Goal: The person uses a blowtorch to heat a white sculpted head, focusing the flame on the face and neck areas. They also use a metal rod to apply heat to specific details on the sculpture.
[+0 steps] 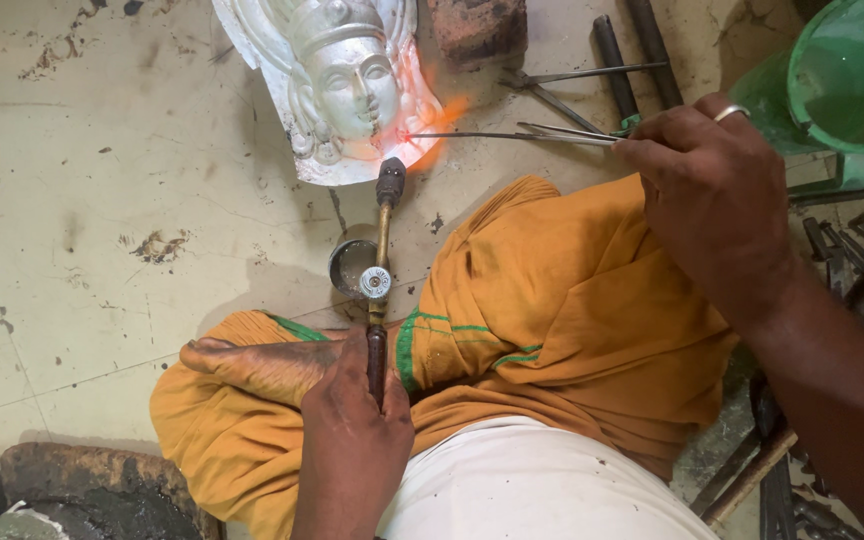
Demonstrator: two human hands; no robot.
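left hand (352, 440): clamped on one brass torch (380, 270) | right hand (707, 190): pinching one thin rod (492, 135) | one silver face relief (337, 85) on floor, flame at its edge | one small metal cup (350, 266) beside torch

torch (380, 270) brass, upright, lit | tweezers (512, 136) thin, level, tip at relief (347, 85)

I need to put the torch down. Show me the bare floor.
Bare floor lies left of the silver mask and small metal cup. The right side is crowded: green bucket, dark metal tools.
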